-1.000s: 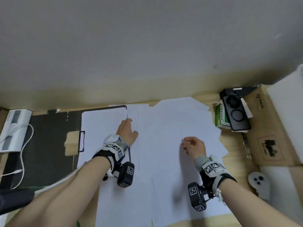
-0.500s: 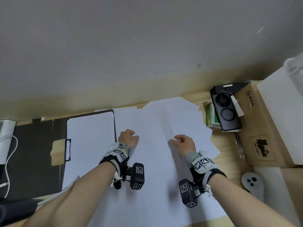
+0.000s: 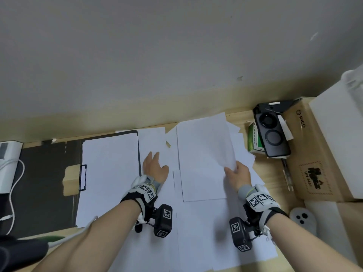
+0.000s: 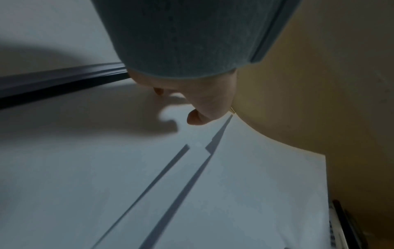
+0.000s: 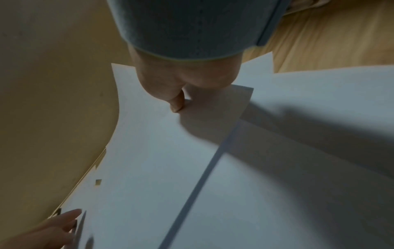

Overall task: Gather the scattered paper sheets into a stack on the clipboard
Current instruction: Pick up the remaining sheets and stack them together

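Note:
Several white paper sheets (image 3: 198, 230) lie overlapping across the wooden desk. At the left sits a black clipboard (image 3: 45, 173) with a sheet (image 3: 110, 173) on it and a clip (image 3: 82, 177) at its left end. My right hand (image 3: 234, 174) pinches the near right corner of one sheet (image 3: 204, 160) between thumb (image 5: 177, 104) and fingers, and that corner is lifted off the pile. My left hand (image 3: 154, 167) lies flat with straight fingers on the sheets just right of the clipboard's edge (image 4: 64, 79).
A green box (image 3: 253, 142) and a black case (image 3: 273, 132) stand at the right of the papers. Beside them are a cardboard carton (image 3: 314, 158), a white box (image 3: 341, 134) and a white controller (image 3: 302, 218). A white device with a cable (image 3: 7, 163) lies at far left.
My right hand has moved right and lifted a sheet's corner. My left hand has gone from curled to flat on the paper. The view has shifted.

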